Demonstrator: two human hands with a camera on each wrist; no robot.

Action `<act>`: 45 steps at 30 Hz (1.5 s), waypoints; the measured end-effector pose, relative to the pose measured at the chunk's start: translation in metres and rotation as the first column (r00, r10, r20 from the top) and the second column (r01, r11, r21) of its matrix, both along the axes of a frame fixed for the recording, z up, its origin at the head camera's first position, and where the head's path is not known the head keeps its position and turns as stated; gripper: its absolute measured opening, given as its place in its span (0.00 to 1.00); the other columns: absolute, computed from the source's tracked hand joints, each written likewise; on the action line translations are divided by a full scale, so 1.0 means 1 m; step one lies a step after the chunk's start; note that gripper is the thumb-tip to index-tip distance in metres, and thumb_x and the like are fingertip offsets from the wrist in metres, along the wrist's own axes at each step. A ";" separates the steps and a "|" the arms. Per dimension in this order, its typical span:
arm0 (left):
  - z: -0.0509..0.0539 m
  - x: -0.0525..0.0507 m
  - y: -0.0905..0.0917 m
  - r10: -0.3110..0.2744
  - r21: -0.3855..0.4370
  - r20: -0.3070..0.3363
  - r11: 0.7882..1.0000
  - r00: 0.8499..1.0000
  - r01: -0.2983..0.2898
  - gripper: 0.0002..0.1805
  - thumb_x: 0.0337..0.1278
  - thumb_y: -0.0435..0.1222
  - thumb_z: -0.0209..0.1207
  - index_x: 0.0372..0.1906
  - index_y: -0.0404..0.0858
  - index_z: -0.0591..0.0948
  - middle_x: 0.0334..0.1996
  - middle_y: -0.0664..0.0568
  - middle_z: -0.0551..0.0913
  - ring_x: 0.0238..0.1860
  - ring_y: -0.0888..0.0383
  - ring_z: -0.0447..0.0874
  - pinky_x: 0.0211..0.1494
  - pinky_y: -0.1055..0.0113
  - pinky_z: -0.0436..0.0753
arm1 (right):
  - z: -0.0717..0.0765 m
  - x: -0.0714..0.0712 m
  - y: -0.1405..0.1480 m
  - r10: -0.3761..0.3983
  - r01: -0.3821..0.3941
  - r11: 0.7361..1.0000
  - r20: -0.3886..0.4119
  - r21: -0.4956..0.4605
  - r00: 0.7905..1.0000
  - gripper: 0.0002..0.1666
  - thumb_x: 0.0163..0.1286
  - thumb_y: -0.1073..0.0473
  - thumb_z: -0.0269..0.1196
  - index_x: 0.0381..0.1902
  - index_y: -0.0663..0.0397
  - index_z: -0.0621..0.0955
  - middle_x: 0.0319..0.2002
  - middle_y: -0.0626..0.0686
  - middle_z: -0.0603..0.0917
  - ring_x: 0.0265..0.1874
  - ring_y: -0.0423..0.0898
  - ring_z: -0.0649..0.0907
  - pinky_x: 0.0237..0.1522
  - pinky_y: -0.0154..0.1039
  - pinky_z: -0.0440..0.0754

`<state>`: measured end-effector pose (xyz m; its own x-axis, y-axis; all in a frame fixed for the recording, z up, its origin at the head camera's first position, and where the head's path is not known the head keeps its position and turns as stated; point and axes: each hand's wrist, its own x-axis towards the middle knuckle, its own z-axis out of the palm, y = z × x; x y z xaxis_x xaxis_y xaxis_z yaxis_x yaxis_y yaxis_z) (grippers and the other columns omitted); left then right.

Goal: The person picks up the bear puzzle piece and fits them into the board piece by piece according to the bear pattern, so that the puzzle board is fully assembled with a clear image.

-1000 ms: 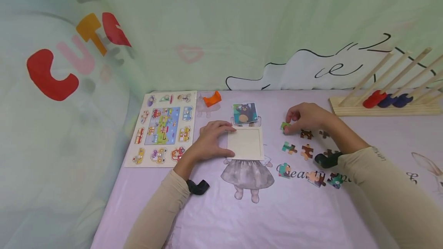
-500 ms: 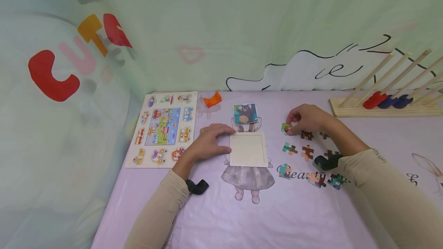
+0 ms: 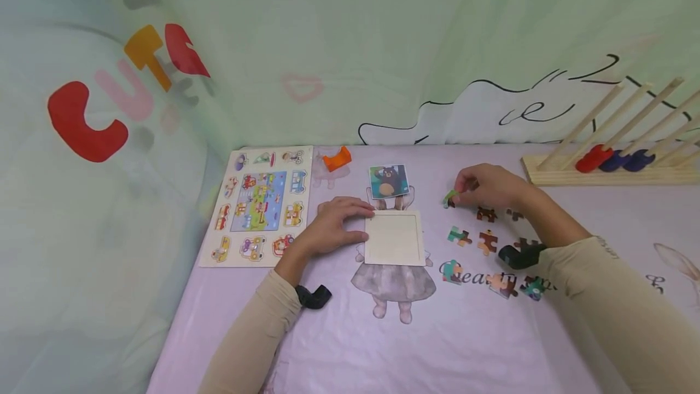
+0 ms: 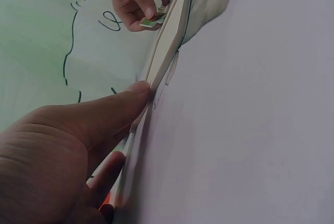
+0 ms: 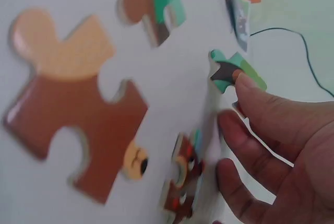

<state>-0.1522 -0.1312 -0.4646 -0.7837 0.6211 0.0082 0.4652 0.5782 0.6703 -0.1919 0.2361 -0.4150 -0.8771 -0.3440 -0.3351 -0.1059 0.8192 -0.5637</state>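
Observation:
The square wooden tray (image 3: 392,239) lies on the table, its left edge touched by the thumb and fingers of my left hand (image 3: 337,225). In the left wrist view, the left hand (image 4: 62,145) has its thumb tip on the edge of the tray (image 4: 170,36). My right hand (image 3: 494,190) pinches a green puzzle piece (image 3: 449,198), tilted up at one side. In the right wrist view, the thumb of my right hand (image 5: 287,156) lies on that green and dark piece (image 5: 227,73). Other loose pieces (image 3: 487,241) lie below and right of it.
A bear picture card (image 3: 389,181) lies behind the tray, with an orange block (image 3: 336,158) to its left. A vehicle puzzle board (image 3: 216,254) is at the left. A wooden peg rack (image 3: 552,176) with red and blue discs stands at the back right.
The tray has shifted toward the front and slightly right, away from the card. The green piece, flat before, is now tilted up in my right hand's pinch.

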 end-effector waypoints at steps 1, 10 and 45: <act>0.000 0.000 0.000 0.000 0.002 -0.001 1.000 1.000 0.000 0.26 0.57 0.44 0.72 0.61 0.46 0.83 0.66 0.57 0.79 0.72 0.54 0.68 0.68 0.46 0.58 | 0.000 0.001 -0.001 -0.009 0.009 1.000 -0.005 -0.008 1.000 0.11 0.70 0.52 0.68 0.40 0.53 0.80 0.35 0.53 0.81 0.35 0.49 0.76 0.34 0.42 0.73; -0.002 0.001 0.005 -0.009 -0.004 0.002 1.000 1.000 0.009 0.25 0.58 0.44 0.72 0.61 0.47 0.84 0.65 0.59 0.80 0.71 0.57 0.69 0.68 0.48 0.58 | 0.007 0.017 -0.021 -0.094 0.088 0.982 -0.030 -0.165 0.995 0.10 0.72 0.52 0.66 0.45 0.50 0.82 0.40 0.54 0.82 0.41 0.52 0.76 0.37 0.41 0.75; -0.001 -0.003 -0.002 0.005 -0.018 0.013 1.000 1.000 -0.004 0.24 0.59 0.46 0.71 0.60 0.49 0.84 0.66 0.60 0.79 0.72 0.56 0.68 0.69 0.47 0.58 | -0.014 0.033 -0.108 -0.113 0.287 0.839 0.366 -0.463 0.924 0.15 0.74 0.60 0.64 0.54 0.63 0.79 0.41 0.57 0.84 0.34 0.46 0.88 0.36 0.37 0.87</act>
